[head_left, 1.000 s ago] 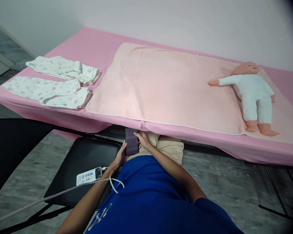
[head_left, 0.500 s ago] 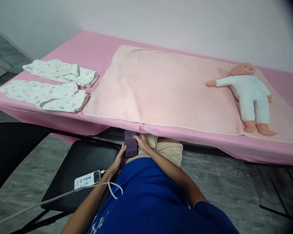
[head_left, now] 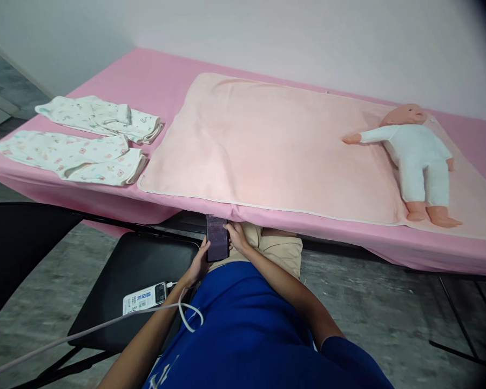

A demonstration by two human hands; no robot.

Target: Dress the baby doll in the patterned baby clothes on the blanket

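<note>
Below the table's front edge I hold a dark smartphone (head_left: 217,241) upright over my lap. My left hand (head_left: 200,262) grips its left side, and my right hand (head_left: 236,237) is at its right side with the thumb by the screen. On the table, a baby doll (head_left: 419,154) in a white bodysuit lies on its back at the right end of a peach blanket (head_left: 275,151). Two folded baby garments lie at the left: a white one with small prints (head_left: 101,118) behind, and one with pink prints (head_left: 73,158) in front.
A pink sheet (head_left: 162,70) covers the table, which stands against a pale wall (head_left: 287,43). At my left, a black folding chair (head_left: 105,281) bears a white power bank (head_left: 144,299) with a cable (head_left: 85,330) running across. Thin metal legs (head_left: 457,313) stand at the right.
The phone's screen shows slightly different content, and my right thumb has shifted a little to the right. The view has moved very slightly; the doll and clothes stay put.
</note>
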